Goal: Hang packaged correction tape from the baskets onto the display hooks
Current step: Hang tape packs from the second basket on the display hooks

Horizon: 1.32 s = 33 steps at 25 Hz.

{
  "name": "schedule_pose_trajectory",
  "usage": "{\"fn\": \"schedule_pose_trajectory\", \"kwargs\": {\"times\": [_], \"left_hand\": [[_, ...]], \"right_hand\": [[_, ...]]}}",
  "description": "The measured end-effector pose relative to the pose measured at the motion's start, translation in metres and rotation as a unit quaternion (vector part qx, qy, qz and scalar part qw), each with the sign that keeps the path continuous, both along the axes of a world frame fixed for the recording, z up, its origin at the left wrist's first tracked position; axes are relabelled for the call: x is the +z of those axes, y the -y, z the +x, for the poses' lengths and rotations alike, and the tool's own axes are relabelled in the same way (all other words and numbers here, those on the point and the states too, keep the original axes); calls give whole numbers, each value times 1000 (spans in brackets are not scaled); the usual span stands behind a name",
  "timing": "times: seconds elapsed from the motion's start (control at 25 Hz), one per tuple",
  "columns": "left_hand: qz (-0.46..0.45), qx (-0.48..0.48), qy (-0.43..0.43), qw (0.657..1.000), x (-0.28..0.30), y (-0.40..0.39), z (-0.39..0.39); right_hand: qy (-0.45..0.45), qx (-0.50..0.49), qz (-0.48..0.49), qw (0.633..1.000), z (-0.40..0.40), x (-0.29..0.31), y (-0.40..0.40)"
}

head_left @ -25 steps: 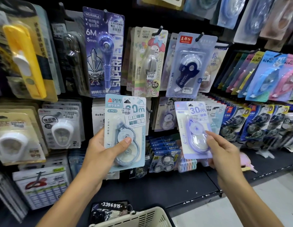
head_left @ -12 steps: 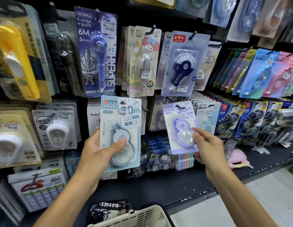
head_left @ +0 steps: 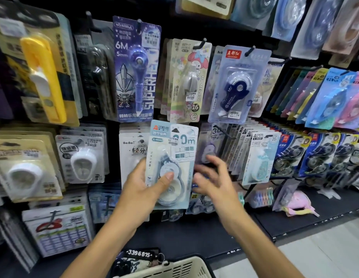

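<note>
My left hand (head_left: 143, 190) grips a light blue correction tape pack (head_left: 171, 167) marked "30m", thumb pressed on its clear blister, holding it upright in front of the middle row of the display. My right hand (head_left: 213, 179) hovers just right of that pack with fingers spread and nothing in it. Behind my right fingers a purple correction tape pack (head_left: 209, 146) hangs on a black display hook (head_left: 220, 130), partly hidden by the blue pack and my hand.
Dense rows of hanging packs cover the black panel: a purple pen-style pack (head_left: 137, 69), a navy tape pack (head_left: 237, 85), black-tape packs (head_left: 314, 157) to the right. A white basket (head_left: 174, 267) sits at the bottom edge. A black shelf ledge (head_left: 294, 221) juts out below.
My right hand has let go of the purple pack, which now hangs on the hook. That hand has drawn back with fingers spread. My left hand has moved the blue pack rightward.
</note>
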<state>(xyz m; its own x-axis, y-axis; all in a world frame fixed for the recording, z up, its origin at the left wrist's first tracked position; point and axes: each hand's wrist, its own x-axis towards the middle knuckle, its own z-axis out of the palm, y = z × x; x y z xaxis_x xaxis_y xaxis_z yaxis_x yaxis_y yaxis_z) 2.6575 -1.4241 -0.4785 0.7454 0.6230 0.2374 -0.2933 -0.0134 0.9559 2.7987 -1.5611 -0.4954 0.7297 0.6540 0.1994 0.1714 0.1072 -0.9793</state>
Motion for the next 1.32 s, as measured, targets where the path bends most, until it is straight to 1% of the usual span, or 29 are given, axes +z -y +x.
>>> {"fn": "schedule_pose_trajectory", "kwargs": {"times": [0.04, 0.08, 0.12, 0.16, 0.2, 0.24, 0.28, 0.32, 0.36, 0.44, 0.48, 0.56, 0.68, 0.72, 0.84, 0.96, 1.0, 1.08, 1.16, 1.2, 1.28, 1.32], "left_hand": [[5, -30, -6, 1000, 1, 3, 2], [20, -61, -15, 998, 2, 8, 3], [65, -76, -28, 995, 2, 10, 3], [161, -51, -49, 984, 1, 7, 1], [296, 17, -80, 952, -1, 0, -2], [426, 100, -114, 892, -5, -9, -4], [516, 163, -155, 826, -8, -18, -6], [563, 184, -207, 779, -13, -28, -7], [583, 181, -258, 749, -18, -36, -9], [593, 158, -327, 719, -26, -43, -10], [599, 153, -340, 708, -30, -44, -10], [604, 154, -346, 701, -33, -43, -10], [603, 154, -338, 706, -33, -44, -12], [602, 154, -341, 705, -34, -46, -13], [604, 150, -350, 700, -36, -48, -12], [599, 142, -321, 720, -38, -47, -10], [602, 145, -309, 722, -40, -46, -11], [618, 157, -279, 718, -48, -44, -16], [626, 180, -230, 723, -57, -40, -26], [624, 194, -211, 727, -64, -41, -32], [598, 202, -221, 743, -91, -40, -45], [578, 173, -247, 759, -107, -38, -51]], "right_hand": [[-7, 51, 26, 998, -18, -5, 1], [-10, 67, 53, 996, -30, -8, 3], [-12, 45, 76, 996, -33, -9, 6], [-25, 13, 103, 994, -31, -7, 12], [-51, -34, 128, 990, -23, -4, 21], [-80, -84, 146, 982, -11, -1, 31], [-89, -131, 145, 977, 1, 2, 43], [-79, -173, 117, 975, 12, 3, 55], [-69, -198, 78, 975, 22, 1, 65], [-58, -199, 30, 978, 34, -5, 77], [-47, -193, 17, 980, 38, -6, 78], [-31, -192, 6, 981, 43, -3, 76], [-88, -235, 41, 967, 52, 6, 77], [-85, -240, 32, 967, 54, 7, 78], [-23, -193, -75, 978, 59, 10, 67], [26, -155, -173, 972, 76, 23, 24], [22, -155, -188, 970, 82, 27, 8], [4, -146, -187, 971, 93, 25, -15], [47, -175, -199, 963, 92, 7, -26], [76, -204, -189, 957, 83, -12, -26], [108, -253, -132, 952, 42, -67, -18], [112, -242, -129, 955, 18, -105, -12]]}}
